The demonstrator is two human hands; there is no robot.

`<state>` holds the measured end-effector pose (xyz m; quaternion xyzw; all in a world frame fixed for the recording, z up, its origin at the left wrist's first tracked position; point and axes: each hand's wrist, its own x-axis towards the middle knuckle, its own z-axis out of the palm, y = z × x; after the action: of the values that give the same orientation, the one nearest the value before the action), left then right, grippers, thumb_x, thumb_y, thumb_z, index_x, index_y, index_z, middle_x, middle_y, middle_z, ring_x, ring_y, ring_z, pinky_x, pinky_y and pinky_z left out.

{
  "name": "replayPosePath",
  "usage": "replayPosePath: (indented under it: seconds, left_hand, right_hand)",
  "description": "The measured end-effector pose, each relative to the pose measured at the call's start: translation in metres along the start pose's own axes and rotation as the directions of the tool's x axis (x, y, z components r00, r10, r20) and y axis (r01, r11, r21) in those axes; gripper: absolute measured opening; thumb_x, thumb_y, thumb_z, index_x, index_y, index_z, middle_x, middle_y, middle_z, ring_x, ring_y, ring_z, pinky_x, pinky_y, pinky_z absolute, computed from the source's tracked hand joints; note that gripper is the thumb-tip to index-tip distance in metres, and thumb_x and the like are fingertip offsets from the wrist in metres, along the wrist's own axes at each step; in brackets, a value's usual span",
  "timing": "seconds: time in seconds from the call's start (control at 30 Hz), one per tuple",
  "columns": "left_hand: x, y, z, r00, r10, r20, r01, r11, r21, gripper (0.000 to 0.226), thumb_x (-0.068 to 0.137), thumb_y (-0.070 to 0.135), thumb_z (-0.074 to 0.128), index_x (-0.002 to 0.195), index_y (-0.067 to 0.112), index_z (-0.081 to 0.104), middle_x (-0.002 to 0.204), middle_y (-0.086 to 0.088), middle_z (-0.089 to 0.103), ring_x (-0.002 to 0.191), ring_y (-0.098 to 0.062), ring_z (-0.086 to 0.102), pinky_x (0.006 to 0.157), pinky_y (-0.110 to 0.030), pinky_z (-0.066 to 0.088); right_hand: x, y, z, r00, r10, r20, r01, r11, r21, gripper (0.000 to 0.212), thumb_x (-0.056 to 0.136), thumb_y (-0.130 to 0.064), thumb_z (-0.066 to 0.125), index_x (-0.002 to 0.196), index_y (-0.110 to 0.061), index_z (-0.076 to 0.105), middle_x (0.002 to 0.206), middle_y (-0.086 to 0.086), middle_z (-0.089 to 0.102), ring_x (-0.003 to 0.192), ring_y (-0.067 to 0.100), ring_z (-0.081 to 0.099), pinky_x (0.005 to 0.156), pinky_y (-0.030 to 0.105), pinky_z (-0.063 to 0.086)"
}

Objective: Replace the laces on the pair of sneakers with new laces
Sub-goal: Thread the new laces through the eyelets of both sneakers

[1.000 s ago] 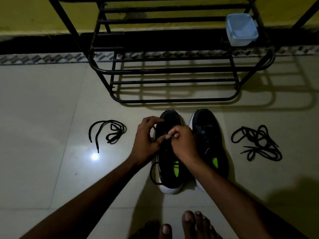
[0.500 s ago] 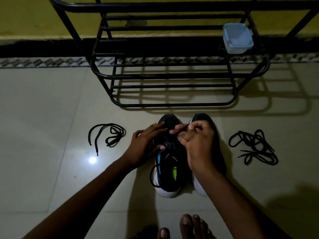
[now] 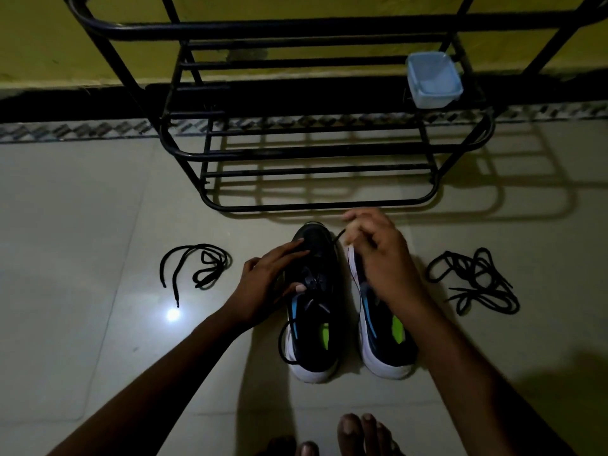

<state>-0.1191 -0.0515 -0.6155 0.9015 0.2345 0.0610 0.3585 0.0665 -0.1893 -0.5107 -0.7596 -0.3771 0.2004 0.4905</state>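
Note:
Two black sneakers with white soles stand side by side on the floor, toes pointing away: the left sneaker point(image 3: 316, 311) and the right sneaker point(image 3: 385, 343). My left hand point(image 3: 266, 284) lies on the left sneaker with its fingers stretched over the toe and its thumb by the eyelets. My right hand point(image 3: 378, 255) is raised over the right sneaker's toe and pinches the end of a black lace point(image 3: 339, 236) that runs back to the left sneaker. A loop of that lace point(image 3: 284, 340) hangs by the heel.
A single black lace point(image 3: 197, 264) lies on the tiles at the left, and a tangled pile of black laces point(image 3: 473, 281) at the right. A black metal shoe rack point(image 3: 329, 153) stands just behind the sneakers, with a pale blue plastic tub point(image 3: 432, 79) on it. My bare toes point(image 3: 358, 436) show at the bottom.
My right hand has drawn the lace end up and away from the eyelets, towards the rack and to the right. My left hand has flattened onto the left sneaker.

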Motion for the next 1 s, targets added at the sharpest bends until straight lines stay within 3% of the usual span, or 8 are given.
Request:
replayPosePath:
  seconds: [0.1,0.2,0.33,0.43,0.63,0.8,0.9,1.0]
  left_hand:
    - [-0.001,0.000,-0.001,1.000,-0.003,-0.003,0.003,1.000,-0.005,0.061,0.089,0.059,0.059,0.146,0.043,0.045,0.161,0.027,0.025,0.146,-0.001,0.032,0.107,-0.048,0.034]
    - [-0.001,0.002,-0.001,1.000,-0.005,0.007,0.005,1.000,0.001,0.060,0.091,0.056,0.062,0.147,0.044,0.044,0.161,0.029,0.022,0.146,0.001,0.030,0.104,-0.042,0.031]
    - [-0.001,0.002,-0.002,1.000,-0.004,0.011,0.004,1.000,0.016,0.059,0.092,0.051,0.067,0.146,0.044,0.044,0.161,0.028,0.024,0.146,0.001,0.030,0.104,-0.044,0.032]
    - [0.001,0.004,-0.002,1.000,-0.011,0.011,0.010,0.999,0.035,0.060,0.089,0.055,0.064,0.146,0.045,0.045,0.161,0.026,0.025,0.146,-0.001,0.032,0.106,-0.048,0.033]
    - [0.001,0.019,-0.008,1.000,-0.006,0.021,0.004,0.998,0.065,0.061,0.086,0.054,0.061,0.144,0.046,0.045,0.160,0.022,0.030,0.145,-0.007,0.033,0.105,-0.056,0.035]
    - [-0.007,0.047,-0.031,0.998,0.034,0.054,-0.033,0.999,-0.029,0.059,0.084,0.038,0.070,0.135,0.055,0.046,0.149,0.012,0.031,0.131,-0.023,0.032,0.098,-0.048,0.035]
    - [-0.013,0.061,-0.039,0.992,0.040,0.117,-0.045,0.998,0.042,0.029,0.085,0.055,0.062,0.111,0.042,0.065,0.119,0.007,0.035,0.110,-0.016,0.037,0.087,-0.039,0.036]
    - [-0.017,0.067,-0.045,0.989,-0.035,0.144,0.071,0.965,-0.251,0.009,0.097,0.022,0.060,0.097,0.022,0.069,0.098,0.003,0.056,0.091,-0.008,0.054,0.077,-0.031,0.042]
  right_hand:
    - [-0.003,-0.002,0.002,0.971,0.238,0.026,-0.235,0.925,0.300,0.031,0.107,-0.017,0.040,0.077,-0.016,0.048,0.066,0.005,0.056,0.055,0.018,0.054,0.061,0.044,0.051]
    - [0.002,0.003,-0.010,0.986,0.092,0.138,-0.046,0.952,-0.304,0.021,0.101,-0.037,0.050,0.087,-0.021,0.048,0.073,0.002,0.054,0.063,0.019,0.051,0.060,0.040,0.046]
    - [0.006,-0.008,-0.014,0.788,0.382,0.483,0.118,0.676,-0.727,0.036,0.081,-0.044,0.078,0.110,-0.026,0.068,0.107,0.006,0.066,0.098,0.027,0.064,0.081,0.034,0.055]
    - [0.017,-0.020,-0.025,0.811,0.270,0.519,0.104,0.807,-0.582,0.009,0.084,-0.032,0.075,0.086,-0.025,0.080,0.087,-0.001,0.074,0.083,0.015,0.068,0.075,0.031,0.055]
    - [0.010,-0.042,-0.025,0.799,0.136,0.586,0.067,0.948,-0.312,0.024,0.090,-0.025,0.072,0.066,-0.022,0.072,0.055,-0.005,0.067,0.053,0.005,0.064,0.064,0.026,0.055]
    - [0.004,-0.049,-0.030,0.803,0.110,0.585,-0.053,0.992,-0.115,0.008,0.089,-0.019,0.075,0.081,-0.016,0.074,0.061,0.002,0.072,0.058,0.009,0.069,0.066,0.027,0.053]
    - [0.001,-0.058,-0.033,0.728,0.086,0.680,-0.141,0.990,0.025,0.006,0.092,-0.012,0.072,0.090,-0.008,0.076,0.070,0.007,0.075,0.062,0.015,0.071,0.063,0.024,0.053]
    - [-0.003,-0.057,-0.034,0.604,0.162,0.781,-0.226,0.974,-0.027,0.016,0.100,-0.014,0.060,0.102,-0.008,0.074,0.089,0.007,0.078,0.080,0.019,0.076,0.074,0.031,0.058]
